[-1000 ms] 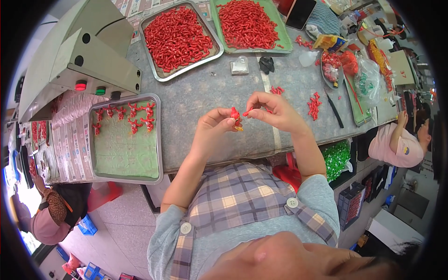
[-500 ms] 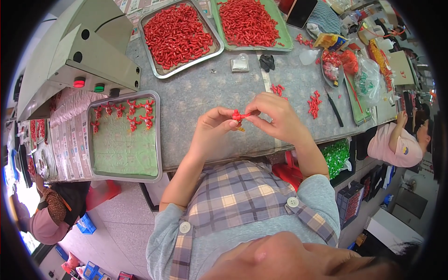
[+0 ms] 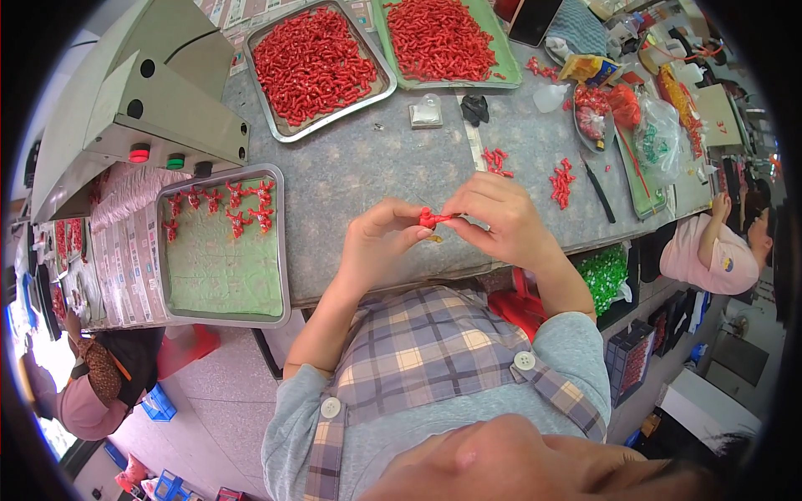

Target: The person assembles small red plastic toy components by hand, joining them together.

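Observation:
Close to the bench's front edge, both hands hold a small red plastic figure (image 3: 427, 218) between them. My left hand (image 3: 374, 244) pinches its body with thumb and fingertips. From the other side, my right hand (image 3: 503, 220) is closed on a thin red limb that sticks out of the body. A small yellow bit shows just below the figure. The fingertips hide much of it. Beyond my right hand lie a few loose red limb pieces (image 3: 495, 162), with another small pile of red pieces (image 3: 561, 184) farther right.
A green-lined tray (image 3: 221, 288) at left carries several assembled red figures. Two trays (image 3: 330, 125) (image 3: 511, 71) of red parts stand at the back. A grey machine (image 3: 159, 108) stands far left, a black-handled knife (image 3: 599, 192) lies right. Other people sit on both sides.
Both hands have come slightly closer to me with the red figure between them. My right hand has turned a little, its fingers still pinching the limb.

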### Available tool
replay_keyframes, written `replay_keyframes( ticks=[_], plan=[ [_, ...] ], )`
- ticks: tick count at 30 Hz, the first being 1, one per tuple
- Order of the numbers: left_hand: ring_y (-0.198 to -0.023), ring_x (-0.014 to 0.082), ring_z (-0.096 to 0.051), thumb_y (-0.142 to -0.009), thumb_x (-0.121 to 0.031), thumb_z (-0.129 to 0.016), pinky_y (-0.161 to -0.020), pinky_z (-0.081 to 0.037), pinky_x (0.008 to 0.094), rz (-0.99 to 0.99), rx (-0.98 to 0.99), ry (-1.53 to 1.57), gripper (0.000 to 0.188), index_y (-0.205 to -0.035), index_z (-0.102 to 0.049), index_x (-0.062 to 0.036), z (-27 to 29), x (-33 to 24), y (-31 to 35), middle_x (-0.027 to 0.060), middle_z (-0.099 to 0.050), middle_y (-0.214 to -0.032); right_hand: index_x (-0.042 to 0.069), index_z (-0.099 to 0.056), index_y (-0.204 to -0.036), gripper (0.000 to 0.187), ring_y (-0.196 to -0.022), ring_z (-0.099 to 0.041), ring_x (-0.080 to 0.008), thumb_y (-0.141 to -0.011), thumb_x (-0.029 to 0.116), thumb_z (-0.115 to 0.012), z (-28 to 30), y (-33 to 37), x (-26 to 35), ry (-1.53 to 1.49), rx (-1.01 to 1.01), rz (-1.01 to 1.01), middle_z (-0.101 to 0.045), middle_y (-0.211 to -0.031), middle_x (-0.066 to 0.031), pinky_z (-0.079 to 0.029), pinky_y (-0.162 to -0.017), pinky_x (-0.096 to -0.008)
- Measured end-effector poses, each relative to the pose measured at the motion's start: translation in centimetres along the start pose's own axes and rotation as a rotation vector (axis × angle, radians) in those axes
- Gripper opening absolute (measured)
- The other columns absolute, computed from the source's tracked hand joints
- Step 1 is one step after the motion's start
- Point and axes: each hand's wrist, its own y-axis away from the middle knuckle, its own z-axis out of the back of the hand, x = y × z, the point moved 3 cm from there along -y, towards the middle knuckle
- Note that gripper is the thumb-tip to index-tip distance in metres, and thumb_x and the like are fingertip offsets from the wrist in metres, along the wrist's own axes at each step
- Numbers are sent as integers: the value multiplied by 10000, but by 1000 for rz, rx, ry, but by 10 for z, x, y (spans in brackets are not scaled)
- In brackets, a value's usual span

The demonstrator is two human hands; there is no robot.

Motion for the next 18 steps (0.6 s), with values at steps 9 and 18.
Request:
replay_keyframes(
  ticks=[9,18],
  plan=[
    [-747,181,-617,-588,5,-708,-654,-484,266,-404,66,-385,234,-796,-623,-59,1,-24,-3,51,-637,-806,47,-576,-786,180,-687,-527,-173,-612,85,-606,0,13,18,299,-68,383,-534,-776,-42,-434,-578,-288],
    [-822,191,-604,-659,-4,-678,-755,-460,307,-355,130,-400,173,-822,-625,-31,1,-27,1,72,-643,-858,44,-568,-777,180,-672,-520,-151,-605,91,-598,-2,15,20,410,-101,517,-530,-770,-39,-432,-564,-264]
  ],
)
